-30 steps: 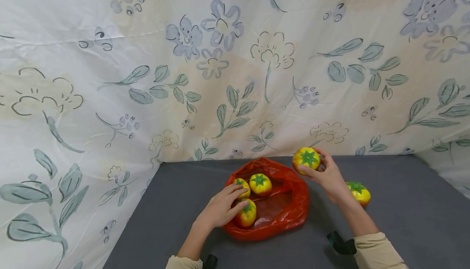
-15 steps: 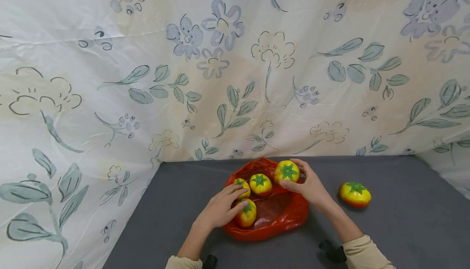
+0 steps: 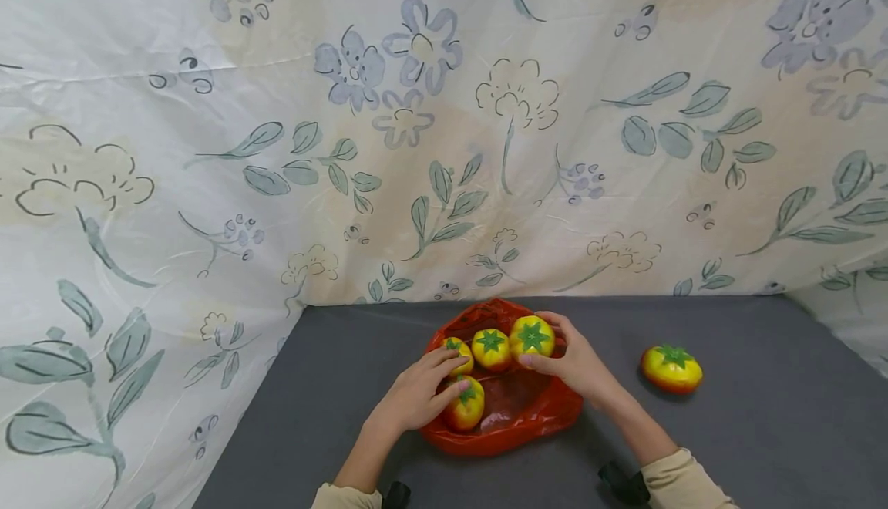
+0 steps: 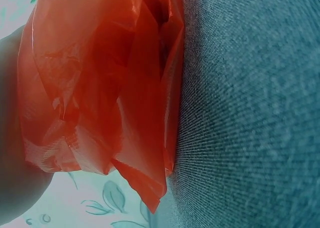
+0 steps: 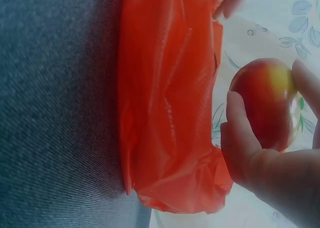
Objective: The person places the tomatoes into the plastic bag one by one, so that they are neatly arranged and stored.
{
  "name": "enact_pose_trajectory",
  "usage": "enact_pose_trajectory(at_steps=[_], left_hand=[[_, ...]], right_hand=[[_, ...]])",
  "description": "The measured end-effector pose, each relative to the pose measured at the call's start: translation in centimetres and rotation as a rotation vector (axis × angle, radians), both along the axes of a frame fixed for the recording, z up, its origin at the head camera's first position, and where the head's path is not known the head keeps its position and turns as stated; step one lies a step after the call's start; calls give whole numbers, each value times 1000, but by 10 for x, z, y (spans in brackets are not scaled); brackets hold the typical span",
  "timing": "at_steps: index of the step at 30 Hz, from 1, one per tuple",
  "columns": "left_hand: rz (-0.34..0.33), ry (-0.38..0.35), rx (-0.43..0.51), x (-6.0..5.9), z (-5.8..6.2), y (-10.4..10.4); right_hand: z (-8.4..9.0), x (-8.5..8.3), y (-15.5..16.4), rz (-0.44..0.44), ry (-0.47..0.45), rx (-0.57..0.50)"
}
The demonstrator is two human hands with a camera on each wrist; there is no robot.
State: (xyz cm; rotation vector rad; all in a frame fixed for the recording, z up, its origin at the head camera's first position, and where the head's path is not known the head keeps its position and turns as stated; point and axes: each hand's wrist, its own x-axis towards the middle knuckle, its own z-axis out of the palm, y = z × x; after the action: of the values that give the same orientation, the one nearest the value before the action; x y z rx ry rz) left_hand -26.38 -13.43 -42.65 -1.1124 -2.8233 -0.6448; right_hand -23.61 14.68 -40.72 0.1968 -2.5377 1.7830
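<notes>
A round yellow-and-red tomato [image 3: 532,336] with a green star-shaped top is held between the thumb and fingers of my right hand [image 3: 579,361], over the right part of a red plastic bag [image 3: 509,438]. In the right wrist view this tomato [image 5: 265,103] shows above the bag's rim. My left hand [image 3: 415,393] lies over the bag's left rim, fingers stretched across two tomatoes inside, the near one [image 3: 466,409] and the partly covered one [image 3: 458,355]. A third tomato [image 3: 491,349] sits at the back of the bag. The left fingers are hidden in the left wrist view.
Another tomato [image 3: 671,369] lies on the dark grey table [image 3: 777,432], right of the bag. Floral cloth [image 3: 444,146] hangs behind the table and along its left side. Dark straps [image 3: 620,484] show near the wrists.
My right hand has carried its tomato left and down, from beside the bag to over its right part. The left hand has stayed at the left rim.
</notes>
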Motion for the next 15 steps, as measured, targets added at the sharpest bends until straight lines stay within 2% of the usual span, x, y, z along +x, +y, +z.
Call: enact_pose_trajectory(at_steps=[15], left_hand=[[8, -7, -1, 1, 1, 1]], right_hand=[[-12, 1, -12, 33, -27, 3]])
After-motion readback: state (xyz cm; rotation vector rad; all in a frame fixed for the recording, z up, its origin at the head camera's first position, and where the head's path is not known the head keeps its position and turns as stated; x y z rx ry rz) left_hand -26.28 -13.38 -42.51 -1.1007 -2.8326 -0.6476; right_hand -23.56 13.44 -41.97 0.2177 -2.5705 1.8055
